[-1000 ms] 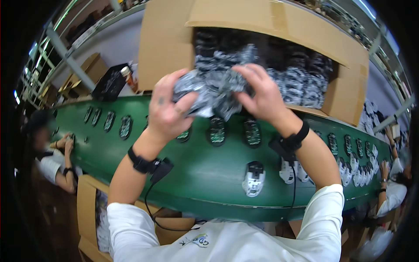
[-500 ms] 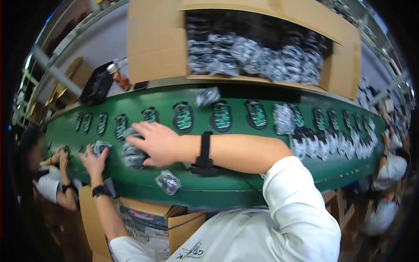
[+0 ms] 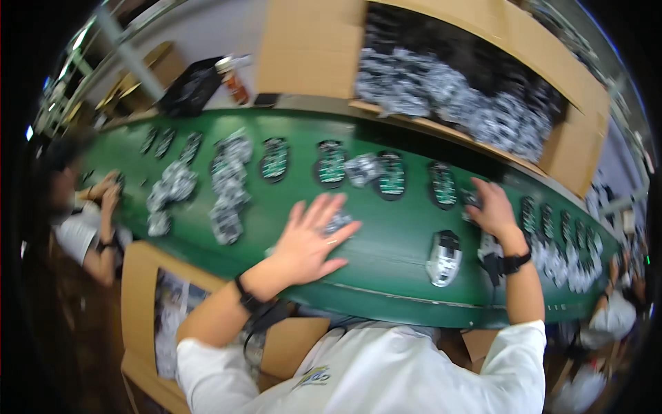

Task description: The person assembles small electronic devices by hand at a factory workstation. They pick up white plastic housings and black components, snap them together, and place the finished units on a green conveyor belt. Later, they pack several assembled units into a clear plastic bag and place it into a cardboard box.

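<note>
The left hand (image 3: 308, 243) is spread open, palm down, over the green table (image 3: 386, 272), its fingers partly covering a small clear bag (image 3: 339, 222) that lies beneath or just beyond them. The right hand (image 3: 494, 211) curls its fingers at a dark piece (image 3: 472, 200) on the table's far side; blur hides whether it grips. Another bag (image 3: 362, 170) lies between two green circuit boards (image 3: 331, 164). The bags look light, their film crinkly and slippery, probably around something firmer; pinching through the film onto that middle should hold best. The boards seem stiff and fragile, better taken by their dark rims.
</note>
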`<state>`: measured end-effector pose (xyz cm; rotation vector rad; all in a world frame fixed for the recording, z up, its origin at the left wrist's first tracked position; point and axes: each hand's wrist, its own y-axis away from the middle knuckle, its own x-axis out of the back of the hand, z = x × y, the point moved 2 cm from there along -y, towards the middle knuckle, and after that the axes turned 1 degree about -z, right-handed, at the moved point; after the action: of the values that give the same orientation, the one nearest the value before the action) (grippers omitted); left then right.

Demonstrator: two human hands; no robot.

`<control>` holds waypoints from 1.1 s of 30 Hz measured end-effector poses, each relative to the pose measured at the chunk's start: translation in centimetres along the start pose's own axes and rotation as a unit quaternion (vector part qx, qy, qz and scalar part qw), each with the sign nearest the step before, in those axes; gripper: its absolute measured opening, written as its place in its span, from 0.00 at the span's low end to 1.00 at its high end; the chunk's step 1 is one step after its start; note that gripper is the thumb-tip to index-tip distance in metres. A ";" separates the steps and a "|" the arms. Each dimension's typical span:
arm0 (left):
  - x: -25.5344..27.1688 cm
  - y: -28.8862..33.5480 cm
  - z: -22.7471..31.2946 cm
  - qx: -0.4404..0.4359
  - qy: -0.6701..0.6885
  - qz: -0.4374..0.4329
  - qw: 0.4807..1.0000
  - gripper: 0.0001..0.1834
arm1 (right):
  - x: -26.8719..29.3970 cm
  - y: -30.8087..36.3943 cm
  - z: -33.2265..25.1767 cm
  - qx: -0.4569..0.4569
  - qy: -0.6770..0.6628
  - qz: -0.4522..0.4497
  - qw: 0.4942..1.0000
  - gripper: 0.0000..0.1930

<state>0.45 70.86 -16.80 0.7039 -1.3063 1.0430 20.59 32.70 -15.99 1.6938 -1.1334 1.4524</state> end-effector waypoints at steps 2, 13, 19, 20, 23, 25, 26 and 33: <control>-2.4 0.0 -1.0 -0.016 -0.043 0.022 0.999 0.33 | -0.5 0.3 0.0 0.007 -0.039 0.011 0.999 0.28; 2.4 12.9 -17.9 0.204 -0.257 0.113 0.938 0.22 | 1.9 3.8 -5.0 0.082 -0.276 0.211 0.934 0.09; 3.1 -7.1 -6.9 0.082 0.018 0.163 0.983 0.26 | -1.5 5.5 -15.4 0.087 -0.274 0.015 0.958 0.18; 1.8 -10.0 -5.1 0.047 -0.011 0.153 0.987 0.26 | -3.0 5.1 -16.1 0.104 -0.265 0.031 0.958 0.18; -2.5 -14.3 -4.6 0.002 -0.064 0.096 0.993 0.25 | -5.2 4.0 -16.0 0.118 -0.274 0.078 0.951 0.26; -3.6 -14.7 -4.4 0.003 -0.084 0.077 0.994 0.25 | -5.6 4.2 -16.0 0.120 -0.321 0.105 0.934 0.29; -3.8 -14.4 -4.1 0.008 -0.094 0.084 0.992 0.26 | -5.6 4.6 -15.7 0.118 -0.344 0.076 0.928 0.32; 3.2 -1.9 -4.9 0.135 -0.068 0.221 0.963 0.25 | -6.1 6.2 -15.6 0.155 -0.239 0.062 0.957 0.28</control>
<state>4.04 75.09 -14.25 0.7126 -1.4948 1.5799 8.05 44.96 -19.35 2.3204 -1.3318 1.3878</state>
